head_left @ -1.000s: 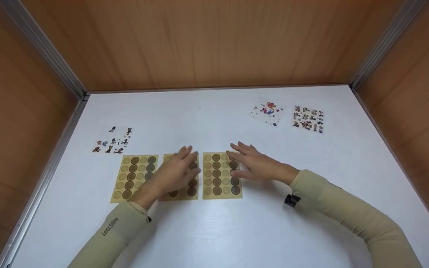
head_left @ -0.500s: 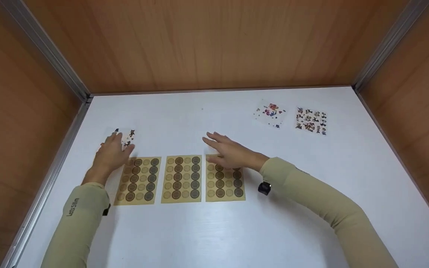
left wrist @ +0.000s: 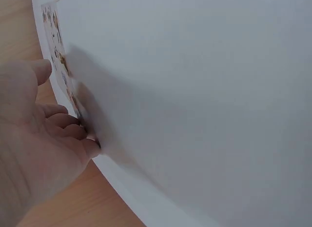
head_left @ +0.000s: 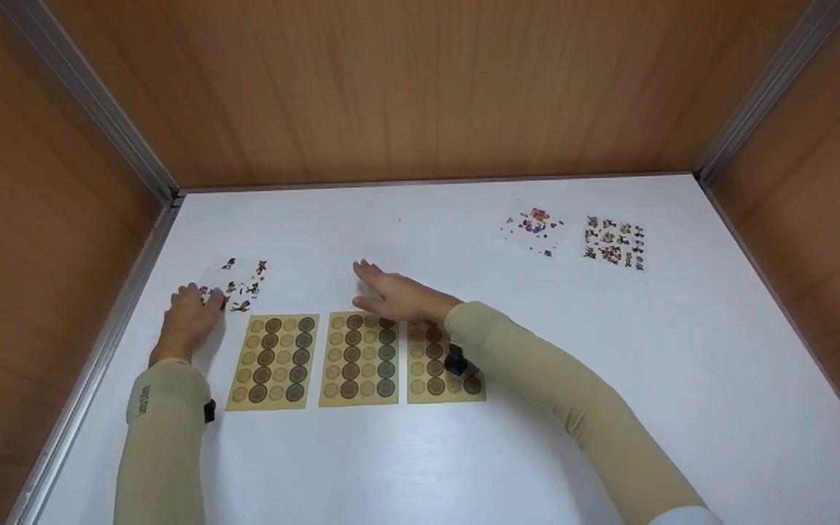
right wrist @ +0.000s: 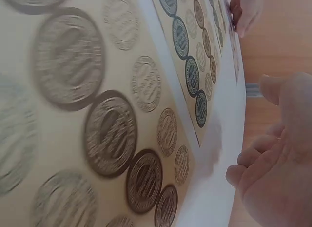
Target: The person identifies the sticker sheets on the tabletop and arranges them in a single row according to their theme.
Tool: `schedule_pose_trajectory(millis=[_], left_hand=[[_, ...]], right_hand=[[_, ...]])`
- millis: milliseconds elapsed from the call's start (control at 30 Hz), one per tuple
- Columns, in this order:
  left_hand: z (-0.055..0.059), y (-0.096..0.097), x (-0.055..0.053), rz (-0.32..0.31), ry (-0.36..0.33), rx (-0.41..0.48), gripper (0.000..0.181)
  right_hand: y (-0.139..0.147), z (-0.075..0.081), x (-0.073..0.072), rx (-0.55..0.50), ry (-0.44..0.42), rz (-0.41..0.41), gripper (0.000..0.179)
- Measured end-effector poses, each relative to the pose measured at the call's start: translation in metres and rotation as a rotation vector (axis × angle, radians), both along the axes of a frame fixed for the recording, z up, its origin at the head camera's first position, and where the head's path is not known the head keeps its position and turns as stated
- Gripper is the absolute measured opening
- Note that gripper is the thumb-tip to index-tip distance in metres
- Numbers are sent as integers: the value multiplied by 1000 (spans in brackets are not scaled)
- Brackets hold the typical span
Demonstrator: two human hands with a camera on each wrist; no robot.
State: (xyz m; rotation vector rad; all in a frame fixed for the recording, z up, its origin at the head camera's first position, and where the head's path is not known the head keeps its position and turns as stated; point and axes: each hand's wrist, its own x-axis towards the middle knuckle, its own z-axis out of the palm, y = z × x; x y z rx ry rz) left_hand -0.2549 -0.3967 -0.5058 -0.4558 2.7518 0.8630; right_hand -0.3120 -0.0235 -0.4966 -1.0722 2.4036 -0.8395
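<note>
My left hand [head_left: 190, 321] reaches to the lower left edge of a clear sticker sheet [head_left: 252, 289] printed with small figures. In the left wrist view its fingertips [left wrist: 91, 148] meet the white tabletop at the sheet's edge, and the thumb stays apart from them. Over the table, by the top edge of the middle tan sticker sheet [head_left: 359, 364], my right hand [head_left: 402, 295] hovers with fingers extended and nothing in them. Round seal designs fill that sheet, as well as the left tan sheet [head_left: 272, 364] and the right tan sheet [head_left: 426, 368], which my right forearm partly covers.
Two more clear sticker sheets lie at the back right: one with colourful designs [head_left: 534, 224], the other with rows of figures [head_left: 613, 244]. Wooden panels [head_left: 427, 87] with metal corner rails enclose the white table [head_left: 420, 459] at the back and both sides.
My left hand has gone from the middle tan sheet over to the clear sheet, then down to its lower left edge. The right hand has moved left across the right tan sheet.
</note>
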Motion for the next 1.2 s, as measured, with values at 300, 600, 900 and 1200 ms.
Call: schedule_pose_trajectory(millis=[300,600,900,1200], left_hand=[[-7,25,-15,-42,66,2,76],[-9,62,-36,-76,39,1,76],[-3,71,-43,-80,50,-65,73],[-3,78,-49,-75,43,-79,72]], right_hand=[[-36,-12,-11,1,-123,-76,73],[-49,-18,-16,80,-94,-120,81],[-76,-21,-4,319,169,-72,91],[-86,-27,-2,281,265,-184,90]])
